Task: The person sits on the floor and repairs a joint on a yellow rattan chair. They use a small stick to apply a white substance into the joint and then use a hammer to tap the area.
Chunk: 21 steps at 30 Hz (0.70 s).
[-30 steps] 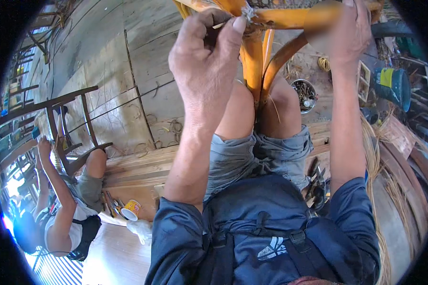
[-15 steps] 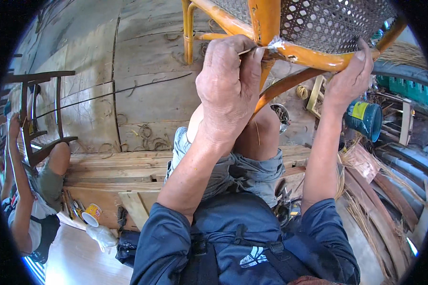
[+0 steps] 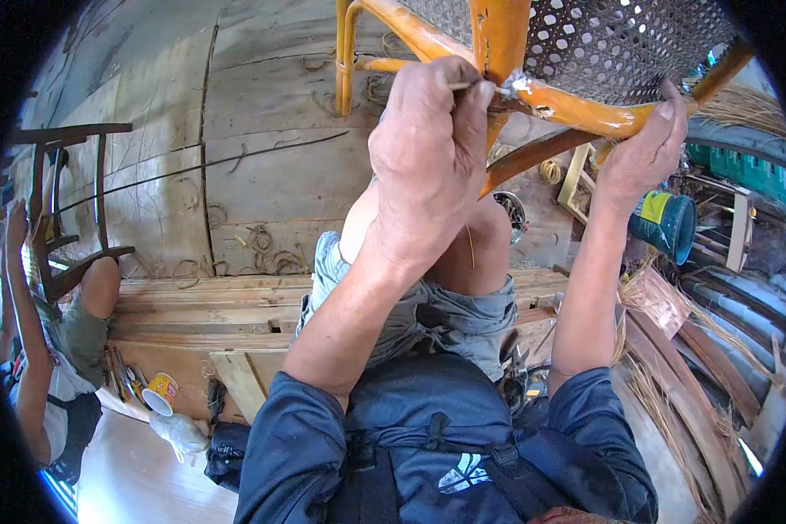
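An orange-brown rattan chair frame [image 3: 576, 109] with dark woven cane mesh [image 3: 603, 44] is in front of me, at the top of the head view. My left hand [image 3: 428, 166] is closed in a pinch on a thin stick [image 3: 460, 86], whose far end meets the joint between an upright and a curved rail. White paste [image 3: 520, 83] clings to the rail there. Farther right, my right hand [image 3: 642, 162] grips the same rail from below, its fingers reaching up against the mesh and its thumb on the pole.
On the left, another person [image 3: 39, 358] handles a dark wooden chair frame [image 3: 105, 192]. A teal bucket [image 3: 686, 231] stands right of my forearm, near cane strips [image 3: 672, 393] and curved wood pieces. Tools and a yellow cup [image 3: 160, 393] are at lower left. Cane offcuts [image 3: 266, 249] litter the floor.
My left hand and the stick have shifted slightly right, staying at the joint. The chair frame sits a little farther right in view; my right hand keeps its hold on the rail.
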Available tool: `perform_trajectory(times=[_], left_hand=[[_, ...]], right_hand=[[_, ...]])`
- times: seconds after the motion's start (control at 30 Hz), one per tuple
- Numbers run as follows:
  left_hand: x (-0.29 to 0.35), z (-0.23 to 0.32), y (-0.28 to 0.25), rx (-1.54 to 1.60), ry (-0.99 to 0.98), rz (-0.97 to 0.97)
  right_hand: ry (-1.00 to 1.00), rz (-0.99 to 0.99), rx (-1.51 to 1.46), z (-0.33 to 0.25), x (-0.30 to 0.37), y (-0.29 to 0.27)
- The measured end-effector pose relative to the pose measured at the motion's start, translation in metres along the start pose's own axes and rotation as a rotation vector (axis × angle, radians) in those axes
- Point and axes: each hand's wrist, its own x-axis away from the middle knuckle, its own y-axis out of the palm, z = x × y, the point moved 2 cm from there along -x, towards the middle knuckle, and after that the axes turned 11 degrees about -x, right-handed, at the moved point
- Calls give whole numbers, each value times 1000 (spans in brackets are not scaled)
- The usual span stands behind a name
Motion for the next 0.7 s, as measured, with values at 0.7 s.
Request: perform_trajectory(times=[0.7], left_hand=[[-4,13,-14,-27,-44,33]], right_hand=[[-28,-9,-10,1,-1,-2]])
